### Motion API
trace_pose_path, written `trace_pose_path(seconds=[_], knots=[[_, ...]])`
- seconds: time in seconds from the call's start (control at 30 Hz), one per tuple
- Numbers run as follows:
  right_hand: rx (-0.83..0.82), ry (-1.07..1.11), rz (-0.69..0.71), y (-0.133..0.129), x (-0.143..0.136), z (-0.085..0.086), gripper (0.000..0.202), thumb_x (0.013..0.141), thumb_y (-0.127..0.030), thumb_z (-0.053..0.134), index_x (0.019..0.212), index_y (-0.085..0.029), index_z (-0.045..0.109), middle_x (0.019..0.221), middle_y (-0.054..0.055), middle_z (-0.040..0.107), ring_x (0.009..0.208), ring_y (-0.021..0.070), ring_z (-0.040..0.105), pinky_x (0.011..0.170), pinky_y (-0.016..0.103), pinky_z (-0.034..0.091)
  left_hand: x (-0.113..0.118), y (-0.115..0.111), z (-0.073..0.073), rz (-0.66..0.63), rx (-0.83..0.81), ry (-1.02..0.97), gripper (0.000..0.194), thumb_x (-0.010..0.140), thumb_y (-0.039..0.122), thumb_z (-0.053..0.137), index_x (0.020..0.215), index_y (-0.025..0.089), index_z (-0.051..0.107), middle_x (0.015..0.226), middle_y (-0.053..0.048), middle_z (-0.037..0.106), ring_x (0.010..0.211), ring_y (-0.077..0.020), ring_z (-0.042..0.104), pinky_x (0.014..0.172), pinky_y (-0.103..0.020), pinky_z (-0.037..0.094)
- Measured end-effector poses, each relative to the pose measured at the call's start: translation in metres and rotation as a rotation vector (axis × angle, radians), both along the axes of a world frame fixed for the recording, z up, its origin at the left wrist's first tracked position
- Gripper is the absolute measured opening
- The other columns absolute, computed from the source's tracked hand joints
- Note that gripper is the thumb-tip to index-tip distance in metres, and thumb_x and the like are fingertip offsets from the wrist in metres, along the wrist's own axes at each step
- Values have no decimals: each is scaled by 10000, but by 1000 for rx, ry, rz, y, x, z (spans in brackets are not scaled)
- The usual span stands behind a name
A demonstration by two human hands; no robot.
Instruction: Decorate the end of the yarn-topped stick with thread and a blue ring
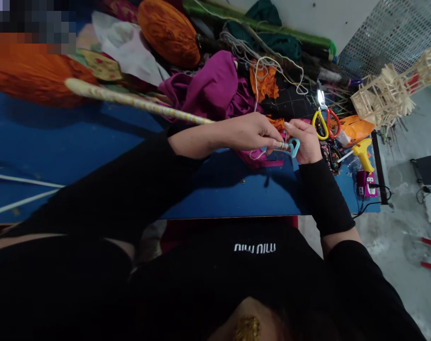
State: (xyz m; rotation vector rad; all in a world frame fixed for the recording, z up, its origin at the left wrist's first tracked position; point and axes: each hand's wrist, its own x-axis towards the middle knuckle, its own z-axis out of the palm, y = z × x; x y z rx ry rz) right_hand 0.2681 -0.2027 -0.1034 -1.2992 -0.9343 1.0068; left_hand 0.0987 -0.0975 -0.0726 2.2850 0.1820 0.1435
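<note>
A long stick [140, 104] wrapped in pale yellow patterned material runs from the left, passes behind my left forearm and comes out at my fingers. My left hand [255, 132] is closed around its near end. A light blue loop [294, 148] sits at that end, close to the palm of my right hand [306, 143]. The right fingers are curled in a pinch; what they hold, if anything, is too small to make out. Purple cloth [215, 87] lies behind the hands, with an orange scrap [264, 81] and pale cord [256, 90] beside it.
Scissors [324, 111] with yellow and red handles lie right of my hands, near a yellow glue gun [363, 154] and a purple power socket [366, 183]. Orange bundles [169, 31] and rods crowd the back of the blue table [158, 184]. A wooden-stick structure [382, 94] stands right.
</note>
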Motion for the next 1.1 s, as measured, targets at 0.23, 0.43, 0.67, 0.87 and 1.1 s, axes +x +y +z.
trace_pose_path(seconds=[0.23, 0.43, 0.67, 0.87, 1.1], knots=[[201, -588, -74, -7, 6, 16, 416, 924, -425, 711, 596, -217, 561, 653, -31, 488, 691, 128, 461, 752, 300, 447, 5, -3, 4, 99, 86, 11, 313, 889, 248, 560, 1099, 200, 788, 934, 1, 810, 843, -143, 719, 811, -228, 485], [324, -1125, -162, -16, 11, 23, 387, 1013, -444, 577, 701, -216, 587, 685, -15, 492, 690, 144, 492, 688, 304, 436, 8, -5, 6, 187, 64, -43, 394, 889, 257, 551, 1177, 204, 814, 935, -18, 821, 848, -153, 726, 802, -244, 491], [384, -1448, -431, -39, -10, 36, 311, 1041, -417, 542, 877, -211, 707, 791, 21, 603, 694, 126, 545, 650, 275, 412, 8, -2, -1, 379, 267, -239, 375, 964, 378, 537, 1210, 276, 802, 1035, -14, 828, 930, -178, 737, 781, -250, 494], [317, -1428, -399, -44, -30, 29, 342, 1070, -363, 437, 891, -195, 675, 777, 30, 615, 697, 123, 548, 628, 261, 397, 3, -2, 13, 444, 339, -176, 404, 1006, 366, 489, 1286, 274, 766, 1182, -45, 808, 1068, -236, 737, 839, -303, 493], [248, -778, -250, -35, -25, 19, 363, 1000, -445, 549, 720, -214, 557, 619, -43, 480, 581, 91, 437, 589, 252, 386, -1, -1, 20, 506, 278, -192, 376, 972, 364, 529, 1229, 208, 754, 1028, -63, 803, 948, -223, 718, 815, -309, 480]])
